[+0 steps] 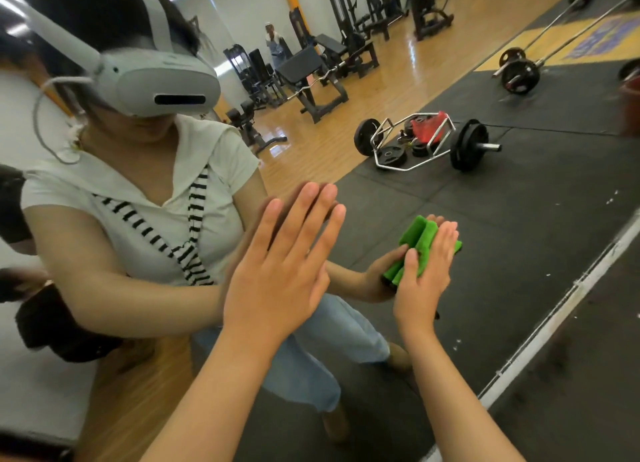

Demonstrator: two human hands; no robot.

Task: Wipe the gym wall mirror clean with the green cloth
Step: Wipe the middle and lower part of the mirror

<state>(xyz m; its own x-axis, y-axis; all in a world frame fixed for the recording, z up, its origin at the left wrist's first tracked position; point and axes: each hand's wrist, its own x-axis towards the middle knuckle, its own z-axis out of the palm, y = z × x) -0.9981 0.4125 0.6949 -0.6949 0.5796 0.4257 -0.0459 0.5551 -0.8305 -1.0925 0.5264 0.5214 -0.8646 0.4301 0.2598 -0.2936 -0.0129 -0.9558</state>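
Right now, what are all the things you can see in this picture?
mirror: one, shiny glass, on the wall straight ahead, reflecting the gym
green cloth: one, bright green, folded, pressed flat on the mirror
trap bar: one, silver with black plates, on the black mat in the reflection
red thing: one, red, inside the trap bar; cannot tell what it is
barbells: two or more, silver with black plates, upper right in the reflection
bench: one, black, on the wooden floor in the reflection
headset: one, pale grey, on the reflected person's head
left hand: one, flat on the mirror, fingers straight
right hand: one, pressing the cloth to the mirror
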